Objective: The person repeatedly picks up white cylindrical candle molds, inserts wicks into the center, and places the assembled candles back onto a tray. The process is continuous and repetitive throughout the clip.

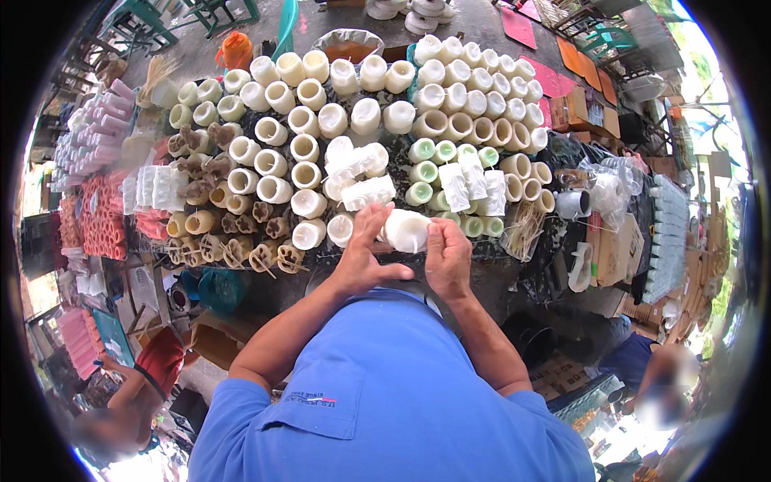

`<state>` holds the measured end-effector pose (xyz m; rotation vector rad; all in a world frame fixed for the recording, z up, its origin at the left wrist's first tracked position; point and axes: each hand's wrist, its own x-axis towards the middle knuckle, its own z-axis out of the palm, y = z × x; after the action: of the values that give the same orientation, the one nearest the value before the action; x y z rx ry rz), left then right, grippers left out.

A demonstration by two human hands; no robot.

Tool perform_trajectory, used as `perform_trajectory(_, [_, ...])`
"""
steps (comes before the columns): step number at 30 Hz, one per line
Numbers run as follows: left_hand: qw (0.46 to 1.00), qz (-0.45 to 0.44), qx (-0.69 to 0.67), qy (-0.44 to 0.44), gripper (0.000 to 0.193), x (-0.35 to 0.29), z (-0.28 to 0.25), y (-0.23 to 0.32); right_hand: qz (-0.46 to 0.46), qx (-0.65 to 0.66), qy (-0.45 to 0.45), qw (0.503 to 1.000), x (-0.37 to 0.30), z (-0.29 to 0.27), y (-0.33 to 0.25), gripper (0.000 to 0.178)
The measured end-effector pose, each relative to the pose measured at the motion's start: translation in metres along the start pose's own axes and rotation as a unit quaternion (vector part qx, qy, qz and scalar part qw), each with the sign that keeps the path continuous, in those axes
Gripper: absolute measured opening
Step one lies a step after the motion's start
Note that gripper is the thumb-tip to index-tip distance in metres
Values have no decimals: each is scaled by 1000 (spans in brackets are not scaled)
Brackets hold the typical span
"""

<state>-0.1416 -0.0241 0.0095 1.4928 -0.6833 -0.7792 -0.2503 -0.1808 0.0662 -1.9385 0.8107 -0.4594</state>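
Just over the near edge of the table I hold a short white pillar candle (404, 230), tilted so that its round end faces me, with what looks like a wick sticking out. My right hand (450, 261) is closed on its right side, thumb pressed at the rim. On the other side my left hand (365, 255) has its fingers stretched up against the candle, while the thumb stands apart below it. Right beyond them lie white sculpted candles (368, 193) on top of others. Pale green candles (418, 193) stand to the right, some with white carved pieces (454, 188) across them.
Rows of cream candles (304, 148) cover the table. Brown flower-shaped ones (261, 258) and pink ones (100, 213) fill the left. Wick bundles (526, 233), a metal cup (573, 204) and plastic bags (606, 193) lie right. Other people (157, 365) are at both lower sides.
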Motion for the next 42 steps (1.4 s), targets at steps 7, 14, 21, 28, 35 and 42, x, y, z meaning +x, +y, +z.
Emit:
perform_trajectory(7, [991, -14, -135, 12, 72, 14, -4, 23, 76, 151, -73, 983, -3, 1, -35, 29])
perform_trajectory(14, [999, -10, 30, 11, 50, 12, -10, 50, 59, 383, -198, 900, 4, -8, -6, 49])
perform_trajectory(21, [994, 66, -89, 0, 80, 6, -3, 40, 168, 376, -84, 907, -2, 14, -13, 57])
perform_trajectory(28, [981, 47, -182, 50, 55, 12, -4, 35, 124, 395, -93, 905, 9, 21, -17, 49])
perform_trajectory(35, [985, 98, -84, 112, 34, 33, -11, 55, 96, 439, -26, 893, 29, 23, -29, 36])
perform_trajectory(42, [933, -83, -253, 241, 31, 77, -18, 59, 34, 183, 62, 981, 49, 48, -29, 32])
